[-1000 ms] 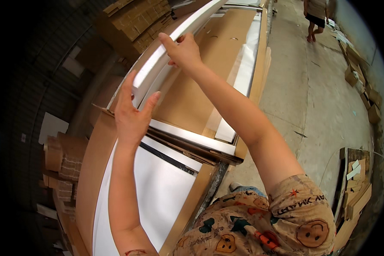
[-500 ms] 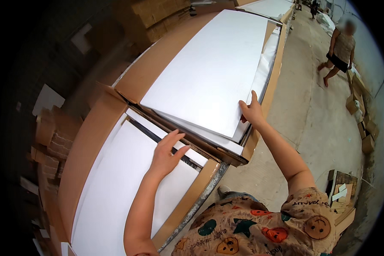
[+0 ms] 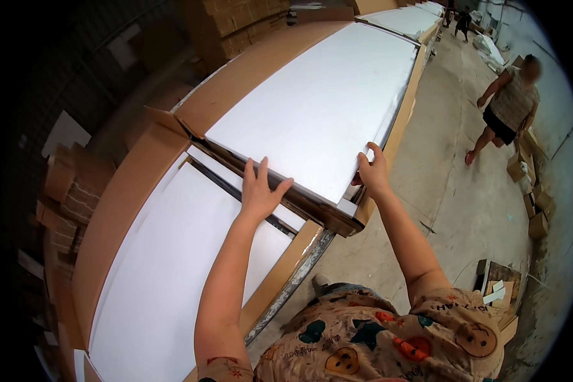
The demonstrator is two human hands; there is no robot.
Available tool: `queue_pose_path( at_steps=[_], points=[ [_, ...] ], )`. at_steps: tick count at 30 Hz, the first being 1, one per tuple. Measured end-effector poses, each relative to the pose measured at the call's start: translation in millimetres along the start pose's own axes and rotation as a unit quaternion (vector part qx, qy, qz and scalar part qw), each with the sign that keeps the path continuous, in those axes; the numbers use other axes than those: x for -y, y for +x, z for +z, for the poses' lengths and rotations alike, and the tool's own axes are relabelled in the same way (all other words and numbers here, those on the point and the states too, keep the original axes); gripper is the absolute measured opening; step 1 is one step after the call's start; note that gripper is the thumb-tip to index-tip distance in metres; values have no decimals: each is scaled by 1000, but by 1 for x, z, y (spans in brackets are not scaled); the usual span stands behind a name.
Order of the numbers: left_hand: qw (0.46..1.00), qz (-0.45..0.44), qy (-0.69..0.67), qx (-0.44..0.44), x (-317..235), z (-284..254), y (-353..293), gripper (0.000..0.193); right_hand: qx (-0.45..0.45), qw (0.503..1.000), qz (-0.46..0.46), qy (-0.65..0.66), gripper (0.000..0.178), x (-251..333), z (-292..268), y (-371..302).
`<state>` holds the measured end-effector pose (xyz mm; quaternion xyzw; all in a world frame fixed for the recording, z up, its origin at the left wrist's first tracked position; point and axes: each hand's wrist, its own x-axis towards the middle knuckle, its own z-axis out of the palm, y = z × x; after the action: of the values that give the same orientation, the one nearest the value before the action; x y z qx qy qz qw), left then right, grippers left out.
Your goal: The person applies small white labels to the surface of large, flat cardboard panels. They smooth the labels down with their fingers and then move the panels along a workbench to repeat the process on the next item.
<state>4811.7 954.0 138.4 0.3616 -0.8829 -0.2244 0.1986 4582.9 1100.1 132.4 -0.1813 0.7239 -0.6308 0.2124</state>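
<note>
A large white panel (image 3: 312,102) lies nearly flat inside a long open cardboard box (image 3: 235,83). My left hand (image 3: 261,194) is at the panel's near edge, its fingers spread and the fingertips touching or just over that edge. At the panel's right edge, close to the near corner, is my right hand (image 3: 373,173). Its thumb and index finger stand apart, and the other fingers curl low beside the edge, partly hidden. Below my left forearm, a second box holds another white panel (image 3: 184,248), with a dark gap and a white strip (image 3: 216,167) along its far end.
More boxes with white panels (image 3: 401,20) continue in a line ahead. Stacked cardboard (image 3: 245,28) stands at the far left. On the right, a person (image 3: 509,105) walks on the concrete floor (image 3: 426,159), near cardboard boxes (image 3: 533,204) along the wall.
The white panel has settled lower and straighter in its box, covering most of the gap at its right. My left hand has moved forward to its near edge. The person has come closer.
</note>
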Motion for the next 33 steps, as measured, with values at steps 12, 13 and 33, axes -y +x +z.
queue_pose_path(
  at_steps=[12, 13, 33],
  points=[
    [993, 110, -17, -27, 0, 31, -12, 50, 63, 847, -158, -504, 26, 7, -18, 94],
    [991, 118, -54, -39, -8, 22, -24, 41, -9, 793, -269, -547, 28, 1, -12, 98],
    [638, -436, 38, -634, 64, -125, -746, 16, 90, 642, -572, -503, 36, -17, 230, 18]
  ],
)
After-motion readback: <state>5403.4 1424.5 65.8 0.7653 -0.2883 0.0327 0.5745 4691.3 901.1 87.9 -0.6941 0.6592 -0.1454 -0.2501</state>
